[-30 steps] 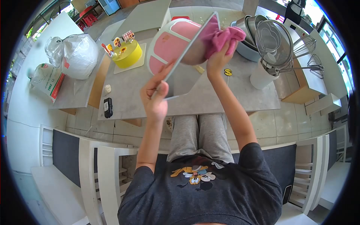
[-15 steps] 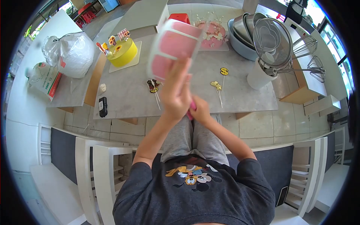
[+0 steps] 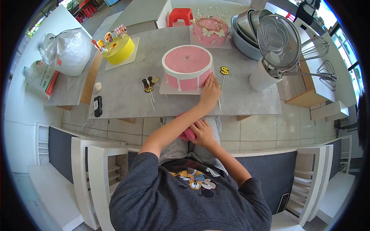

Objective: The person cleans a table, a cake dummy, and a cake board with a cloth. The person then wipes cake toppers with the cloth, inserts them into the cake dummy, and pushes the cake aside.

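A round pink cake (image 3: 187, 59) with white rim and stripes stands upright on a white board (image 3: 175, 91) at the table's middle. My left hand (image 3: 211, 92) is at the board's front right, fingers stretched along the cake's lower side; the fingertips seem to touch it. Over my lap, my right hand (image 3: 202, 133) is closed around a soft pink item (image 3: 188, 134), mostly hidden, kind unclear. Left of the cake lie black-and-gold cake toppers (image 3: 147, 84) on sticks. A gold dollar-sign topper (image 3: 224, 71) lies right of it, its stick partly behind my left hand.
A yellow cake (image 3: 119, 50) with sunflower toppers stands back left, a decorated pink cake (image 3: 210, 32) at the back. Metal bowls (image 3: 246, 29) and a white container (image 3: 264, 77) of whisks stand at right. A black object (image 3: 98, 106) lies near the left edge.
The pink-and-white cake, raised and tilted with my left hand at it, now stands level on the table. My left hand has moved right; my right hand with the pink item has lowered toward my lap.
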The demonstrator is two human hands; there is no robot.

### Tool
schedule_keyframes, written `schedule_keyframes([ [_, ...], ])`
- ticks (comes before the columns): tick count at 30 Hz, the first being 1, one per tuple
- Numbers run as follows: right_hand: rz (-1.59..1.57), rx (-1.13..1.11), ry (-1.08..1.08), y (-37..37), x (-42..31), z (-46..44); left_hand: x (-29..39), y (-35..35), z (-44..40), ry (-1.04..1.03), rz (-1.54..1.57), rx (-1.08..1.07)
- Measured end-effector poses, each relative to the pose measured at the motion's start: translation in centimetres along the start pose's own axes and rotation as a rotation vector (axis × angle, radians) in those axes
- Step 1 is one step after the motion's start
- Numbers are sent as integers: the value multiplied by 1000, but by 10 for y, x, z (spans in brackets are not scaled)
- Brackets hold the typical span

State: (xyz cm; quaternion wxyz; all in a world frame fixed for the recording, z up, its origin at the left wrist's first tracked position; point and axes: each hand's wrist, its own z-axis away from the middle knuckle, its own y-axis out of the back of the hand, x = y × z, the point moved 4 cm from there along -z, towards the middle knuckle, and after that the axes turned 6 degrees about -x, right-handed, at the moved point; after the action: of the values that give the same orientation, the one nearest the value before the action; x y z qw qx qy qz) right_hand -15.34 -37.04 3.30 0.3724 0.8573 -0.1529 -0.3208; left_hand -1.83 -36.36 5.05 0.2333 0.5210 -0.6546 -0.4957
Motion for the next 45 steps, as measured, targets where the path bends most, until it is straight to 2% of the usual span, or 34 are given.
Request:
schedule_keyframes([
  [4, 12, -1, -17, 0, 1, 0, -5, -20, 6, 45, 55, 13],
  [6, 2, 13, -13, 0, 1, -1, -7, -19, 2, 51, 307, 98],
  [12, -16, 7, -23, -4, 5, 1, -15, 15, -18, 115, 528, 136],
  [20, -32, 86, 33, -1, 2, -1, 2, 56, -43, 102, 540, 264],
  [25, -7, 8, -22, -4, 4, 0, -29, 82, -55, 119, 562, 323],
  [27, -15, 16, -23, -3, 2, -2, -47, 95, -61, 237, 792, 399],
  [30, -22, 24, -24, -3, 1, -2, -52, 102, -67, 302, 949, 424],
  [34, -31, 52, 9, -4, 4, -1, -27, 91, -57, 247, 866, 436],
  [36, -35, 46, 7, -5, 5, -1, -20, 85, -55, 213, 899, 360],
  [40, -10, 26, -19, -4, 3, -1, -32, 95, -47, 215, 891, 382],
  [45, -15, 27, -30, -2, 0, -2, -34, 95, -45, 161, 717, 363],
])
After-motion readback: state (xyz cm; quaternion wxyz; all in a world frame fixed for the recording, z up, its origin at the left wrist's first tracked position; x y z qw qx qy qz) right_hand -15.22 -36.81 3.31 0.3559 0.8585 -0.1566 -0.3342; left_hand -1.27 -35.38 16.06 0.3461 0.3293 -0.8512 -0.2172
